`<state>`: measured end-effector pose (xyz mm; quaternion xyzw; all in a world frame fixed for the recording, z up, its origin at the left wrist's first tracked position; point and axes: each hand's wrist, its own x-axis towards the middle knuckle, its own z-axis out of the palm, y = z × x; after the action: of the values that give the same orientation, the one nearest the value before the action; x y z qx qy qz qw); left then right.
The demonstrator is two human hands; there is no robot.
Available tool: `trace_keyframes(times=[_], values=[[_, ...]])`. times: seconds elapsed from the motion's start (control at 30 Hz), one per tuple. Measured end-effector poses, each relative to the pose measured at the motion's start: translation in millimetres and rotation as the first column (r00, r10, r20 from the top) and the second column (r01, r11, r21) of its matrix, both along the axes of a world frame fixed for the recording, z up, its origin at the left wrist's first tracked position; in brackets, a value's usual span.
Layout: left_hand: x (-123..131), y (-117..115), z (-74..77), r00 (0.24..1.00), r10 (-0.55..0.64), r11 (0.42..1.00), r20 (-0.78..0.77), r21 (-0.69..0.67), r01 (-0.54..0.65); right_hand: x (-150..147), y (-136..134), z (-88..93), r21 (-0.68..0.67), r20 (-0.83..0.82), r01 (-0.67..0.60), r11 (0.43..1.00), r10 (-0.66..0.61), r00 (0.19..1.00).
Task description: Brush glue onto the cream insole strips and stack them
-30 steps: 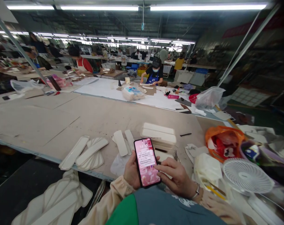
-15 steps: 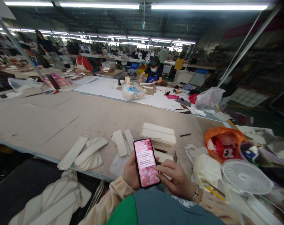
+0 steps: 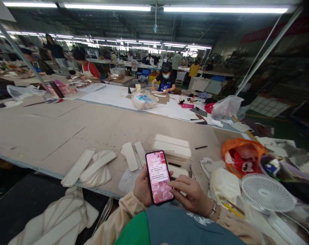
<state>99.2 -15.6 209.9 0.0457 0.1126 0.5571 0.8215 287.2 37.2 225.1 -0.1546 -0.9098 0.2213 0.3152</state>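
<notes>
A smartphone (image 3: 159,194) with a lit pink lock screen reading 14:10 rests in my left hand (image 3: 142,187), whose fingers wrap round its sides. My right hand (image 3: 192,195) hovers at the phone's right edge, index finger stretched over the lower screen and the other fingers loosely bent. Whether a fingertip touches the glass I cannot tell. Just behind the phone stands a neat stack of pale oblong panels (image 3: 173,149). More oblong pieces (image 3: 130,156) lie to the left of the phone, beside a fanned pile (image 3: 100,170).
To the right are an orange bag (image 3: 227,160), a white fan (image 3: 268,194) and a yellow-handled tool (image 3: 234,210). Overlapping panels (image 3: 57,221) lie on a lower dark surface at left. Across the table (image 3: 67,126), a co-worker (image 3: 166,81) handles a pale strip near a plastic bag (image 3: 144,100).
My hands and the phone hold almost the same pose. The view shifts slightly. Across the table, the co-worker's hands have moved a little on the strip, and a standing person at far left has shifted.
</notes>
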Motion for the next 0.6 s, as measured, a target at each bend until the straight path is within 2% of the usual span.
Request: trace_keyframes(times=[0.37,0.6], values=[[-2.1,1.6,-8.2,1.0,-0.014,0.996,0.025,0.089,0.012,-0.6,3.2,-0.4,-0.015,0.002,-0.04,0.999,0.04,0.999],[-1.7,2.4,-8.7,0.999,-0.006,0.999,0.035,0.054,0.004,-0.5,6.1,-1.5,0.021,0.011,-0.032,0.999,0.031,0.999]])
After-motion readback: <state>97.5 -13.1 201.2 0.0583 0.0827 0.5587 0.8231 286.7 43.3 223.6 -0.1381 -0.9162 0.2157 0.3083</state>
